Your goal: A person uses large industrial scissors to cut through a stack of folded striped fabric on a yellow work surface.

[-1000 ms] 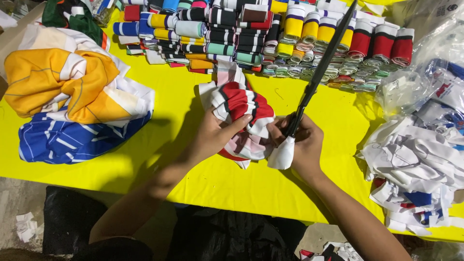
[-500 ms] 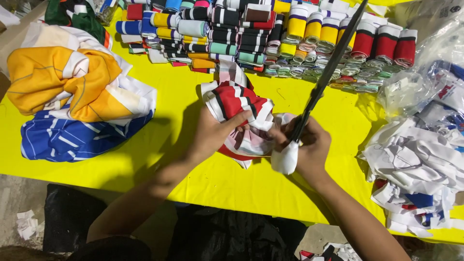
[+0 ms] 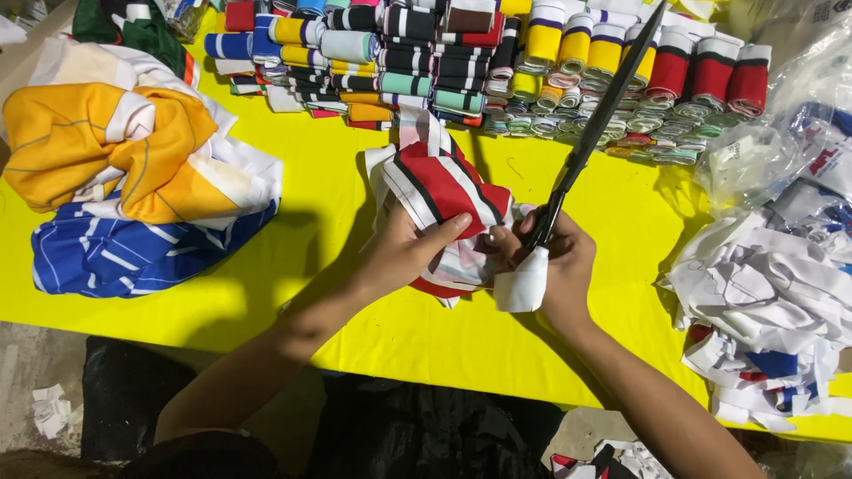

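Left hand (image 3: 404,253) clutches the red striped fabric bundle (image 3: 444,191) at table (image 3: 355,177) centre. Right hand (image 3: 555,266) grips long black scissors (image 3: 599,124), blades toward one o'clock. The cloth looks light and limp; best gathered at its folded edge.

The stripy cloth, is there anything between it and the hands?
No. The left hand already grips the red, white and black striped cloth, thumb on top. The right hand touches its edge while holding the black scissors, blades pointing up and away.
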